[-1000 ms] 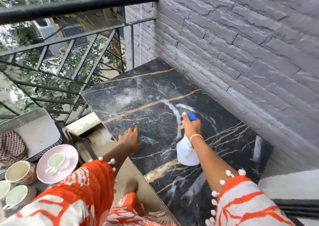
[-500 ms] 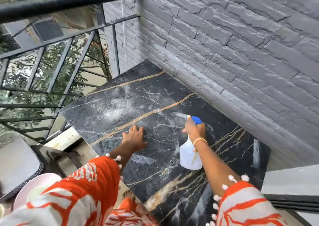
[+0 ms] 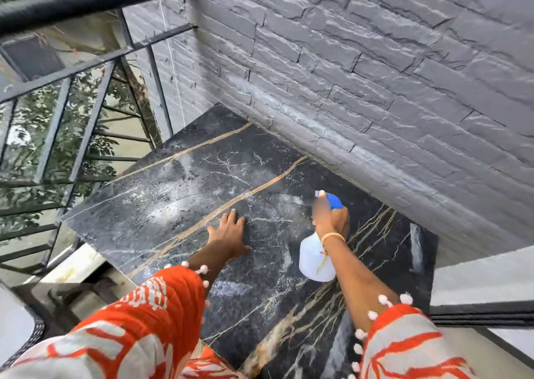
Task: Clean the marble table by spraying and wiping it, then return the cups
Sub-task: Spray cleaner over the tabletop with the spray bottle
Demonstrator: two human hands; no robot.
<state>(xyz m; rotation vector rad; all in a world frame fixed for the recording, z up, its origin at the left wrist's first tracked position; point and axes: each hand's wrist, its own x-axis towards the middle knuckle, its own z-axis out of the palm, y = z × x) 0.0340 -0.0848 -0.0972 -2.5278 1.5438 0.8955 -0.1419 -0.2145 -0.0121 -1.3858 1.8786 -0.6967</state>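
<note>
The black marble table point(image 3: 161, 205) with gold and white veins fills the middle, set against the grey wall. Fine spray droplets speckle its far half. My right hand point(image 3: 329, 219) grips a white spray bottle point(image 3: 313, 258) with a blue trigger head, held above the table's right middle with the nozzle aimed toward the far left. My left hand point(image 3: 229, 234) lies flat on the marble, fingers spread, a little left of the bottle. No cups are in view.
A grey stone-brick wall point(image 3: 361, 75) runs along the table's right and far sides. A black metal railing point(image 3: 86, 69) with glass panels stands at the left. A grey ledge point(image 3: 485, 280) lies at the right, and a wicker-edged seat corner point(image 3: 17, 329) at bottom left.
The view has swung right and up, so the pink saucer and cups at lower left have left the frame. Both hands have moved farther across the table, and more droplets cover the marble.
</note>
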